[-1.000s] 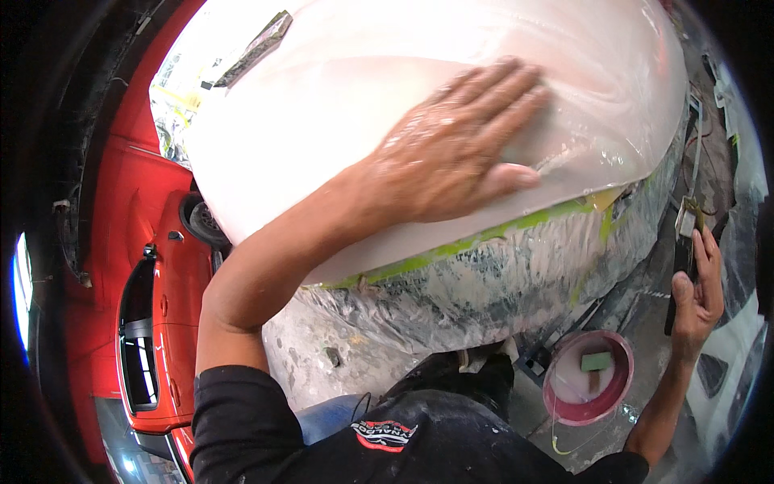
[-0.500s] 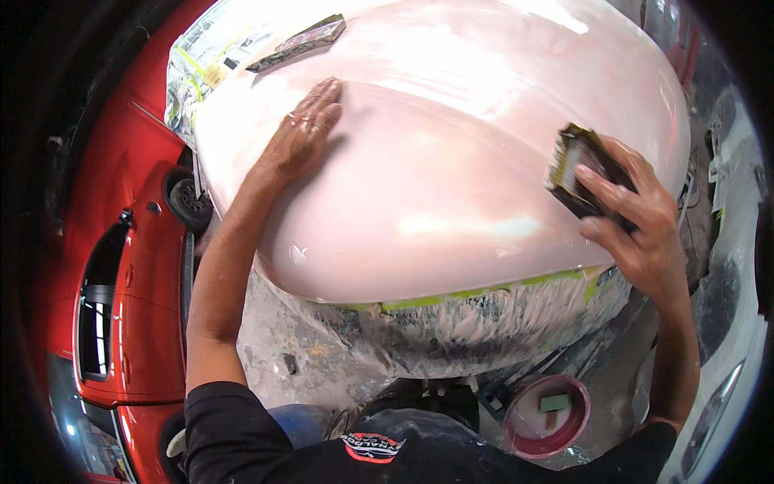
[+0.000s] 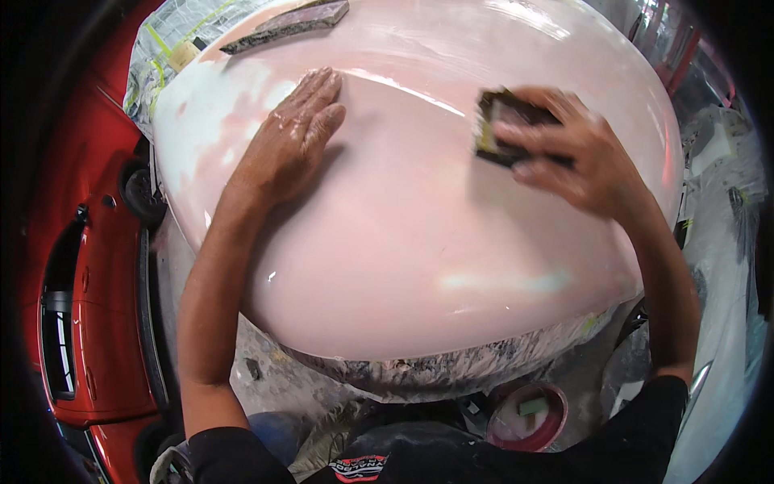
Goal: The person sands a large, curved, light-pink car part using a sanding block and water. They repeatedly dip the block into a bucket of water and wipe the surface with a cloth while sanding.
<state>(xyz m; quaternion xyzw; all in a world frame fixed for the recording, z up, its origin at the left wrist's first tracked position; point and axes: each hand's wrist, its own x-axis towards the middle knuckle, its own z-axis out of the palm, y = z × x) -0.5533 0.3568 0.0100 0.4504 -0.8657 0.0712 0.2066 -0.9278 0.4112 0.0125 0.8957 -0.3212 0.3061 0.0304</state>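
Beneath both hands spreads a large, curved, pale pink car body panel (image 3: pixel 387 242), wet and glossy, with whitish patches at its left and near its front edge. My left hand (image 3: pixel 298 137) rests flat on the panel's left part, fingers stretched out and pointing away from me, with nothing held. Over the right part, my right hand (image 3: pixel 576 149) grips a dark sanding block (image 3: pixel 488 121) with a yellowish-green edge; the hand is slightly blurred. Whether the block touches the panel cannot be told. A longer, dark-edged sanding block (image 3: pixel 294 26) lies on the far left of the panel.
Plastic sheeting with masking tape (image 3: pixel 153 68) covers the area at the far left. A red vehicle (image 3: pixel 113 315) stands along the left. Near my body, a pink bucket (image 3: pixel 556 415) holds cloudy liquid and a green piece (image 3: pixel 532 406). More plastic sheeting (image 3: pixel 721 266) hangs at the right.
My right hand has moved the sanding block left and farther away across the panel. My left hand remains flat on the panel. The view has shifted somewhat.
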